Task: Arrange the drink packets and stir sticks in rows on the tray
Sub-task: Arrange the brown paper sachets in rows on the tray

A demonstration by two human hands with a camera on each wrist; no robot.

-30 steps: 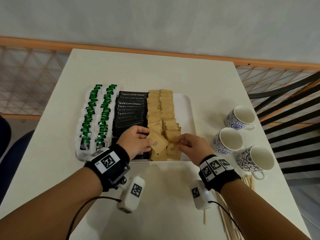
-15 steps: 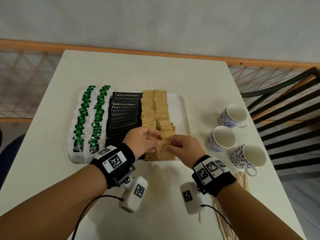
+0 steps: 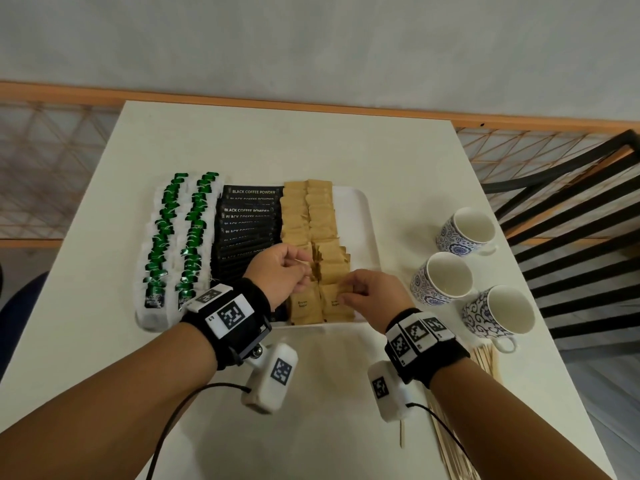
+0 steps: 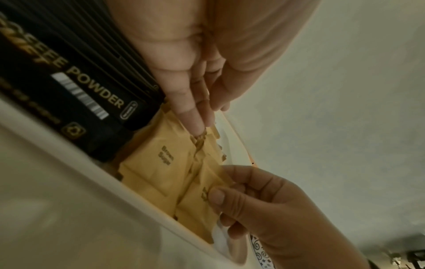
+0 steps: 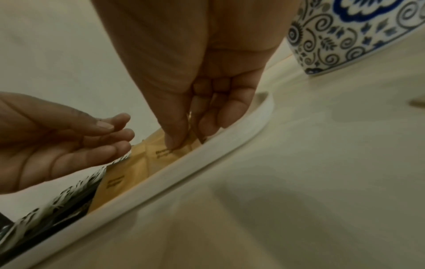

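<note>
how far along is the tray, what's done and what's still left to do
Done: green packets, black coffee packets and most brown sugar packets lie in rows on the tray. In hand: the right hand pinches a sugar packet at the near end, the left hand fingering packets beside it. Left: the stir sticks lie on the table.
</note>
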